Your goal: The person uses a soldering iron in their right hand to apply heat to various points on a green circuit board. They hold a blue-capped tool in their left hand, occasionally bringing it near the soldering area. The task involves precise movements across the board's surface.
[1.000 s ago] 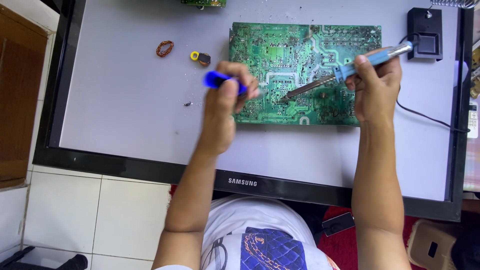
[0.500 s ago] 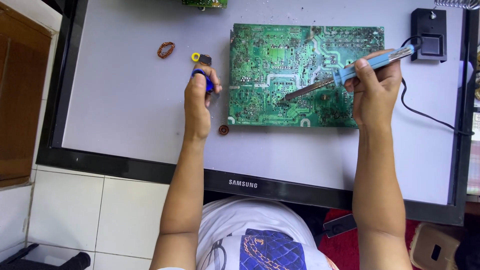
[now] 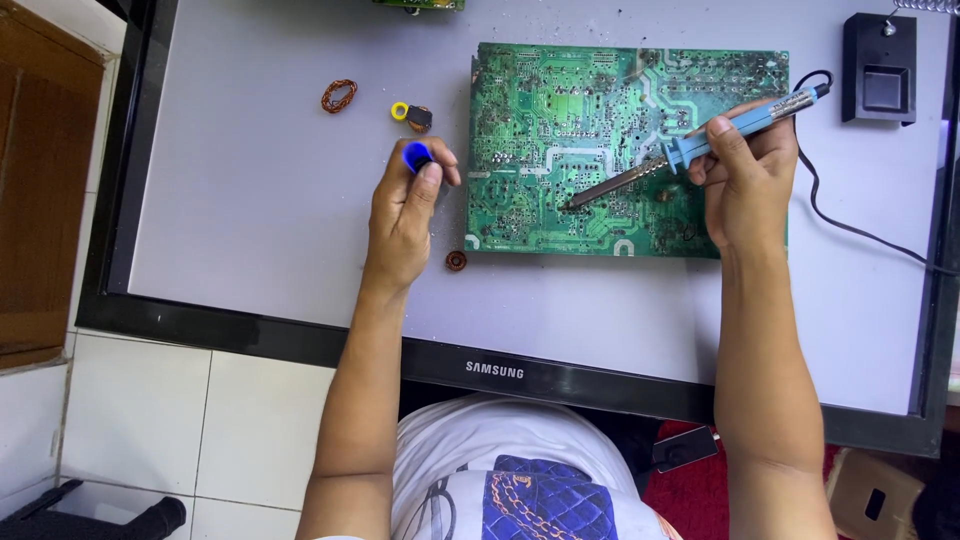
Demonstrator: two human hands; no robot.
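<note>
The fingers (image 3: 745,150) of the right hand (image 3: 748,185) are wrapped around the blue plastic handle of a soldering iron (image 3: 700,148), held like a pen, with its thin metal tip laid down on the green rectangular printed circuit board (image 3: 560,120) near the board's lower middle. The fingers of the left hand (image 3: 402,215) are closed around a small blue-ended cylindrical tool (image 3: 417,156), gripped upright so that only its round blue end is seen above the thumb; its exact kind cannot be told.

The board is laid flat, solder side up, on a pale grey panel (image 3: 250,230) with a black frame, in the upper middle of the view. It is judged light, stiff and fragile, best held by its bare edges rather than across the solder joints. The iron is judged light and rigid, hot at the metal end, so only the blue handle is safe to grip; a black cord (image 3: 850,225) trails from its rear.

Both forearms are stretched forward from the body. The left wrist is held straight, just left of the board; the right wrist is raised over the board's lower right corner.

Nearby on the panel, a small copper wire coil (image 3: 339,96), a yellow ring part (image 3: 400,111) and a small round copper-wound core (image 3: 456,261) are seen. A black iron stand (image 3: 879,68) is placed at the upper right.
</note>
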